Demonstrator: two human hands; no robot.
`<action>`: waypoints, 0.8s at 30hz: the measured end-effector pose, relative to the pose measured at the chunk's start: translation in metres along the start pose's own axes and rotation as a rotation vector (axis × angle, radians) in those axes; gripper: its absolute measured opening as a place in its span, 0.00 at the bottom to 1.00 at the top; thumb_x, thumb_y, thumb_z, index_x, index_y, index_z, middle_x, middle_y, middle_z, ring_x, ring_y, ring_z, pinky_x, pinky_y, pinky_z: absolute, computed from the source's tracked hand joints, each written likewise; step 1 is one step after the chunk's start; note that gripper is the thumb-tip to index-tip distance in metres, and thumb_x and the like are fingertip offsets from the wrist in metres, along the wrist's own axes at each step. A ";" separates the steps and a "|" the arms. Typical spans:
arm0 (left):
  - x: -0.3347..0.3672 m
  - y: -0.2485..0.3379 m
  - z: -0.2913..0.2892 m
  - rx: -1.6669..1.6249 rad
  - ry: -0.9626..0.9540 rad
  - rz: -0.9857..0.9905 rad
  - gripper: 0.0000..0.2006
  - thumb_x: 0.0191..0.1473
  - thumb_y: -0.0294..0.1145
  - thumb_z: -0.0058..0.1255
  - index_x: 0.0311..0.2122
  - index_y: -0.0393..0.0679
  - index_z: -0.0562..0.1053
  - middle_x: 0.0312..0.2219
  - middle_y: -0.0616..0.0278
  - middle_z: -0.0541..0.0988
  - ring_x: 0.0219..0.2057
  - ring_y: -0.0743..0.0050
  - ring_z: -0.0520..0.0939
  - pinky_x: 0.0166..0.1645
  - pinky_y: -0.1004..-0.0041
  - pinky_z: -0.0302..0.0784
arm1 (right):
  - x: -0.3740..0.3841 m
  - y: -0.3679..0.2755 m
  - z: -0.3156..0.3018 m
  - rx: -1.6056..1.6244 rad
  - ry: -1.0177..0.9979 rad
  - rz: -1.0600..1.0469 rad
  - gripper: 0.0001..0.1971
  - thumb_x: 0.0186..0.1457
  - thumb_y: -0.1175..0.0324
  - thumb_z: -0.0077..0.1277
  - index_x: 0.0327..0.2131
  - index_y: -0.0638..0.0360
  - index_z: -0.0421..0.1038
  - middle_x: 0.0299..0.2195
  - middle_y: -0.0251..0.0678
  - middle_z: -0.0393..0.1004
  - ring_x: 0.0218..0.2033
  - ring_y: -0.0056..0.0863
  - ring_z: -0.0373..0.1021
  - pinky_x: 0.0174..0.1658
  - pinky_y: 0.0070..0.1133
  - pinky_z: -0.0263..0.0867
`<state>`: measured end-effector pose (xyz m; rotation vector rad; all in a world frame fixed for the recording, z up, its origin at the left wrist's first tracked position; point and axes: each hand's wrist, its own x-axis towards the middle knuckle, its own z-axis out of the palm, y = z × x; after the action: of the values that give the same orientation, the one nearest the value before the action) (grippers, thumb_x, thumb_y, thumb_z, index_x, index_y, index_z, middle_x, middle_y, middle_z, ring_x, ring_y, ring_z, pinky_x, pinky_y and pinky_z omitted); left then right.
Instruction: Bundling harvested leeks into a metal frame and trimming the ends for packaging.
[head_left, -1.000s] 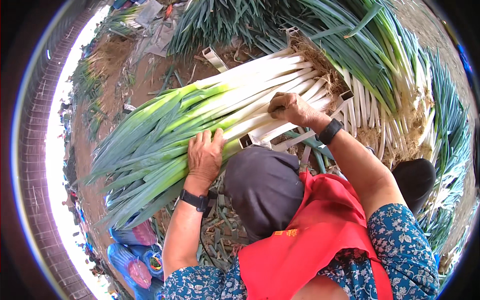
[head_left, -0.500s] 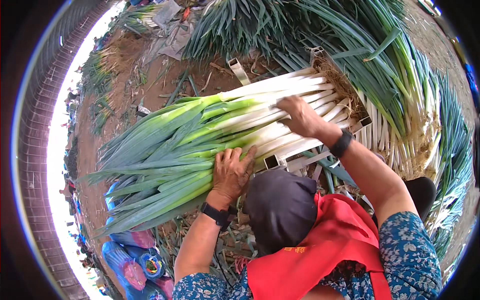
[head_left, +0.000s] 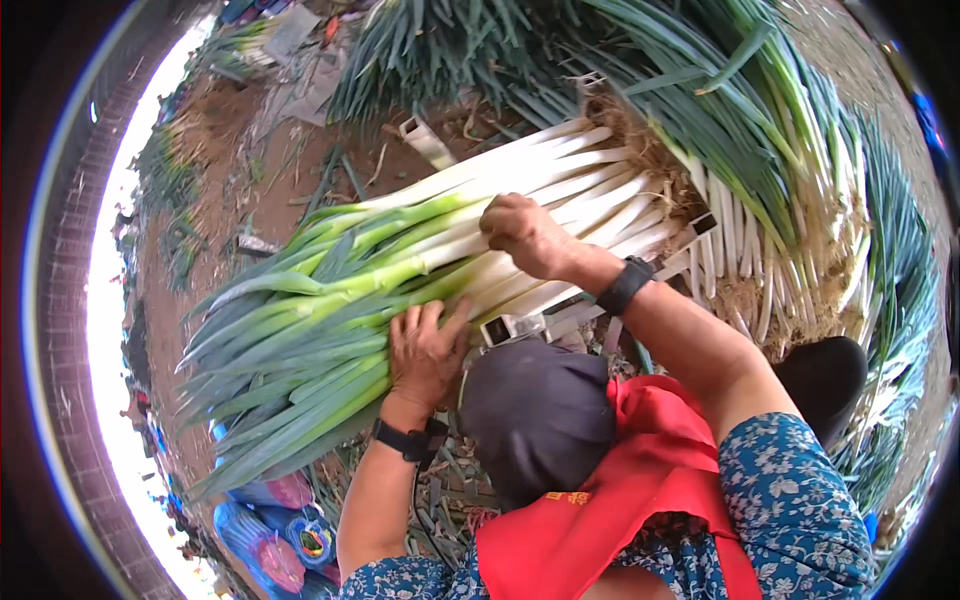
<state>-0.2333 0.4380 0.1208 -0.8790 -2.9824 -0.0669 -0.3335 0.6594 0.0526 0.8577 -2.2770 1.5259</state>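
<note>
A thick bundle of long green onions (head_left: 540, 185) lies across a metal rack, with white stems and roots to the right and green leaves fanning out left. My left hand (head_left: 428, 350) rests on the near side of the bundle where white turns to green, its fingers stretched apart and open. Over the middle of the white stems, my right hand (head_left: 530, 235) is closed, its fingers curled in. Whatever those fingers hold, if anything, is hidden.
Square-tube ends of the metal rack (head_left: 497, 330) stick out around the bundle. More green onions (head_left: 735, 235) lie in heaps at the right and far side. Blue net-like bundles (head_left: 250, 540) sit at the lower left. Leaf scraps litter the brown ground (head_left: 225, 125).
My right hand has moved left along the white stems toward the leaves, and its fingers have curled in. My left hand stays on the bundle. The whole view has shifted slightly.
</note>
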 end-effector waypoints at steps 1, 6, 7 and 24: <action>0.003 0.002 0.000 -0.002 -0.003 0.006 0.19 0.53 0.38 0.52 0.52 0.54 0.73 0.37 0.58 0.73 0.42 0.58 0.72 0.48 0.59 0.65 | -0.006 0.007 -0.003 -0.206 -0.039 -0.006 0.06 0.46 0.73 0.54 0.32 0.56 0.73 0.34 0.38 0.71 0.38 0.42 0.68 0.42 0.34 0.64; 0.003 0.002 -0.005 -0.005 0.004 -0.003 0.18 0.54 0.37 0.51 0.51 0.54 0.74 0.37 0.58 0.73 0.41 0.57 0.72 0.48 0.59 0.65 | 0.011 -0.025 -0.019 -0.662 -0.455 0.207 0.08 0.50 0.72 0.48 0.34 0.54 0.75 0.42 0.37 0.73 0.47 0.36 0.70 0.45 0.34 0.69; 0.005 0.001 -0.008 -0.022 0.011 0.004 0.17 0.54 0.37 0.51 0.51 0.54 0.74 0.37 0.58 0.73 0.41 0.57 0.72 0.48 0.59 0.65 | 0.004 -0.025 -0.023 -0.631 -0.435 0.167 0.09 0.49 0.72 0.48 0.35 0.55 0.75 0.41 0.38 0.73 0.45 0.37 0.70 0.44 0.34 0.69; 0.069 -0.019 -0.031 -0.045 0.258 -0.032 0.17 0.53 0.33 0.53 0.49 0.50 0.75 0.41 0.56 0.75 0.46 0.51 0.73 0.52 0.58 0.67 | -0.010 0.051 -0.066 -0.595 -0.153 0.527 0.30 0.42 0.74 0.63 0.49 0.63 0.60 0.44 0.52 0.63 0.38 0.50 0.70 0.41 0.35 0.70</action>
<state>-0.3013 0.4576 0.1538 -0.7611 -2.7637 -0.2306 -0.3633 0.7361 0.0364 0.2211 -2.9874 0.8360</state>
